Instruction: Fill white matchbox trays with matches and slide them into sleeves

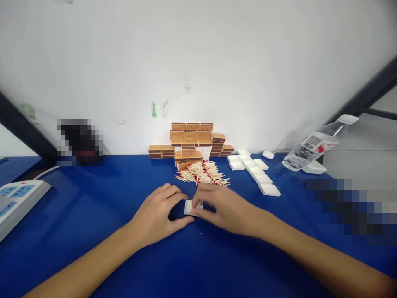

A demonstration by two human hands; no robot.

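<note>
One tray sits before the match pile, left hand with fingers curved apart, right hand of unclear grip; matchboxes behind stand stacked, the pile seemingly unboxed

Small white tray between hands

Over at the blue table, the left hand curves around one end of a small white matchbox tray, and the right hand bends its fingers over it. Just beyond lies a heap of red-tipped matches, with printed matchboxes stacked behind; more white trays sit to the right.
</note>
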